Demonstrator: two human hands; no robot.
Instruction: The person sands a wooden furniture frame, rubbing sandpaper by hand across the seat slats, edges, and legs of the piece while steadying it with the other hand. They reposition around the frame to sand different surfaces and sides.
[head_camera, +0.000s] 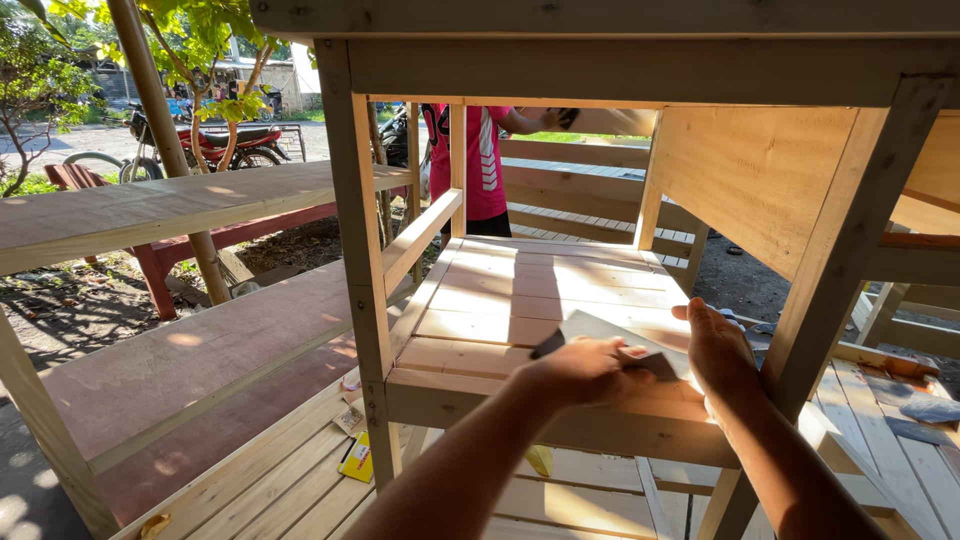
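The left hand (585, 370) is gripping a flat grey sheet (600, 335), fingers curled shut over its near part, and is pressing it against the slatted wooden shelf (520, 290) close to that shelf's front edge. The right hand (715, 350) is lying open and flat just beside the sheet's right side, thumb pointing away, holding nothing. Both hands are working inside a pale wooden frame: an upright post (358, 260) is standing at the shelf's front left corner and a slanted post (835, 250) is crowding the right hand at the front right corner. The rest of the shelf is lying bare towards its far edge. Beyond that edge, another person in a pink shirt (480, 160) is touching the frame.
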